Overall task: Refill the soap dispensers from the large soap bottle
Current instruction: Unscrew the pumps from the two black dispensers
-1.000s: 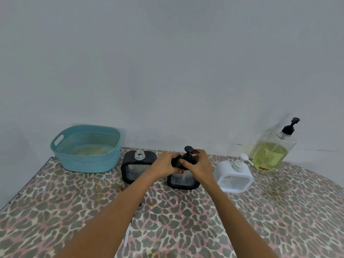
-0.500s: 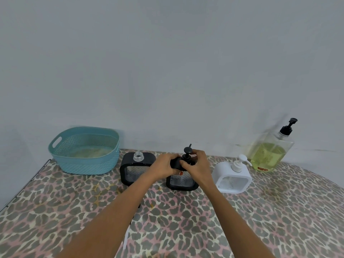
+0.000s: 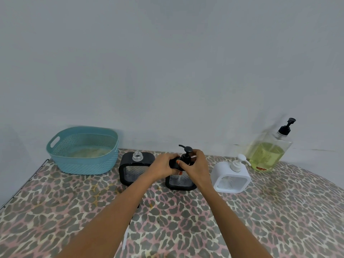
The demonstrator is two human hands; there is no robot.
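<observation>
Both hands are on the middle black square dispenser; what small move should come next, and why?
Probably twist the black pump loose from the middle black square dispenser. The right hand pinches its collar, the left hand grips the body; the neck must be open for pouring.

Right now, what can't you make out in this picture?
Head view:
Neck of the middle black dispenser: covered by the left hand and right hand; whether the pump is screwed tight is unclear.
Label on the large soap bottle: too small, blurred.
White strip by the left forearm: mostly under the arm.
Contents of the teal basket: blurred.
</observation>
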